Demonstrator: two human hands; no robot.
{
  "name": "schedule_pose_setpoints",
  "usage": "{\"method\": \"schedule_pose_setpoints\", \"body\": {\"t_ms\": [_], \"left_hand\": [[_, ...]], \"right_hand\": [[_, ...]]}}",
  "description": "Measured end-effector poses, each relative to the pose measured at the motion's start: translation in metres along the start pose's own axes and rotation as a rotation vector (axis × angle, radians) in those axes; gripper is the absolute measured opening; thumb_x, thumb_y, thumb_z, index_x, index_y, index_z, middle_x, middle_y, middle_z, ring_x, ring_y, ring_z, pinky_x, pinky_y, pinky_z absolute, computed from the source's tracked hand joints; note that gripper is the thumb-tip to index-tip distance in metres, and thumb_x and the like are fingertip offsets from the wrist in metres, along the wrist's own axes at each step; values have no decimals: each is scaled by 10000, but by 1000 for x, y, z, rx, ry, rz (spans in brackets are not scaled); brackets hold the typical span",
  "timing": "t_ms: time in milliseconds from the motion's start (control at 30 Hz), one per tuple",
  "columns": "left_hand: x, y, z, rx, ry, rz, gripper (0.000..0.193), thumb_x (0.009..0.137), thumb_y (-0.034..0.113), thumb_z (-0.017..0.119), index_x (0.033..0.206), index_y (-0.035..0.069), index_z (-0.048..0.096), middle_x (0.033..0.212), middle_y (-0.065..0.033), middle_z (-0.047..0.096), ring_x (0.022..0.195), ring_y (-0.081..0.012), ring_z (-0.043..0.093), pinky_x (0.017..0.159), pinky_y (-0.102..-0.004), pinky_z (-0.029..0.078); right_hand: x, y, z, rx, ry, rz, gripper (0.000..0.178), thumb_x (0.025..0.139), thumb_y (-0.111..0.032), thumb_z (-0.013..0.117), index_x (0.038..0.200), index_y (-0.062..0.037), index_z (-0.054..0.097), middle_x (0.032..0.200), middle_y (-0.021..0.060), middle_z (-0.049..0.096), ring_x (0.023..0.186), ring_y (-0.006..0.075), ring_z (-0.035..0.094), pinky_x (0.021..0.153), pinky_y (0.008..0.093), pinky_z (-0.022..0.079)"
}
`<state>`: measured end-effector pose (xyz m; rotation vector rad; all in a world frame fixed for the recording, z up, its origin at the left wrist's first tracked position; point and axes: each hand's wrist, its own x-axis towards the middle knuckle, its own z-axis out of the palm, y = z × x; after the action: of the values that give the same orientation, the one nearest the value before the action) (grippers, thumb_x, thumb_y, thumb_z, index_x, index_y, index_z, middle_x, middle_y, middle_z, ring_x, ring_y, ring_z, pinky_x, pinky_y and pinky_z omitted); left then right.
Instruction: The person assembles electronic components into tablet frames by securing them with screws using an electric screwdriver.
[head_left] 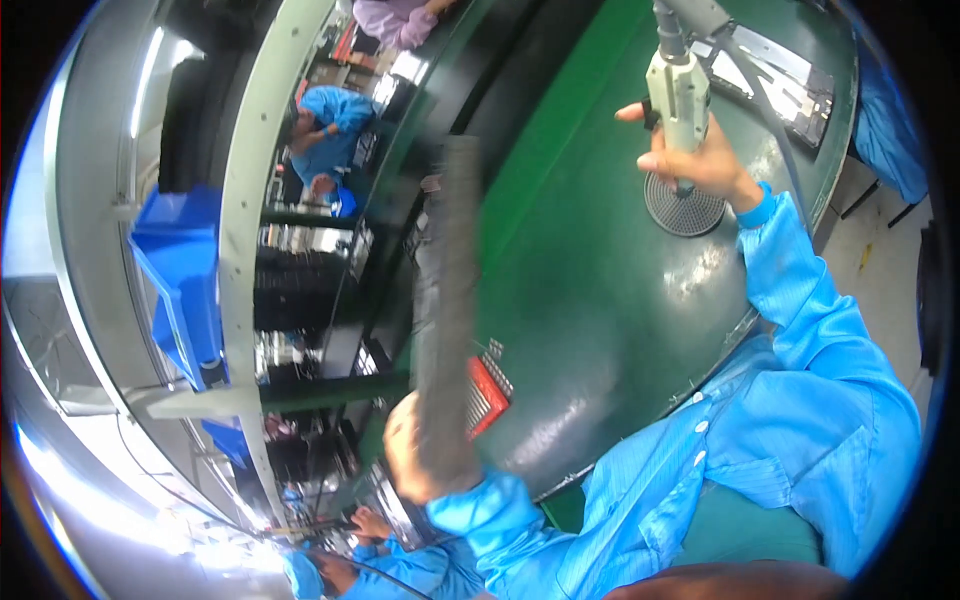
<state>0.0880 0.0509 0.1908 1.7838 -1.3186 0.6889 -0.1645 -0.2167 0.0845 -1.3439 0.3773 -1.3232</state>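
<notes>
My left hand [405, 450], partly hidden, is closed on the lower end of a long, dark grey slab [455, 300]. The slab stands nearly upright in the picture, seen almost edge-on and smeared by motion. At the upper right my right hand [705, 160] is wrapped round a cream-coloured electric screwdriver [678, 100], with one finger stuck out to its left. The tool's lower end is over a round grey perforated disc [685, 212] on the green tabletop [600, 300]. Just right of the slab lies a red tray [488, 398] with small metal parts, partly covered by it.
Past the screwdriver, a flat silver-and-black panel [775, 85] lies by the table edge, with a grey tool arm [700, 15] crossing before it. Blue bins [180, 270] hang on a pale frame [240, 250] at left. Co-workers in blue [335, 120] sit beyond.
</notes>
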Motion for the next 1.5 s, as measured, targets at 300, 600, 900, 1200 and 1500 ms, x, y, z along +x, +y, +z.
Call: {"method": "schedule_pose_setpoints", "body": {"t_ms": [300,600,900,1200,1500], "left_hand": [[-112,-9,74,-170,-334,312,302,638,-25,663,937,-49,630,979,-193,634,965,-353,616,894,-481,429],[-162,7,89,-468,-684,36,687,679,78,740,1292,4,440,1335,-211,427,1295,-398,310,1063,-541,148],[-161,5,105,-664,-449,-161,581,823,-9,534,1347,-79,295,1425,-250,249,1353,-338,185,1098,-444,121],[-115,-50,175,-803,-272,-462,715,716,-170,309,1402,-58,139,1470,-216,147,1368,-286,159,1101,-322,137],[-108,-32,177,-589,-211,-330,578,823,-123,360,1381,-57,225,1395,-224,326,1318,-299,300,1091,-357,209]], "right_hand": [[-3,7,4,-46,-50,25,450,743,-74,712,1135,33,520,585,9,528,446,68,480,429,213,397],[8,30,7,7,-25,114,318,736,-126,736,970,8,569,614,17,557,459,77,511,432,220,415],[-8,37,37,-135,-142,157,369,741,-101,710,1063,18,573,636,27,577,488,79,521,445,219,426],[-33,27,52,-20,-168,113,338,738,-52,705,1037,18,563,578,21,569,448,77,523,438,224,415],[-7,39,32,-43,-24,119,300,732,-103,736,951,15,570,605,36,569,455,91,533,427,227,418]]}}
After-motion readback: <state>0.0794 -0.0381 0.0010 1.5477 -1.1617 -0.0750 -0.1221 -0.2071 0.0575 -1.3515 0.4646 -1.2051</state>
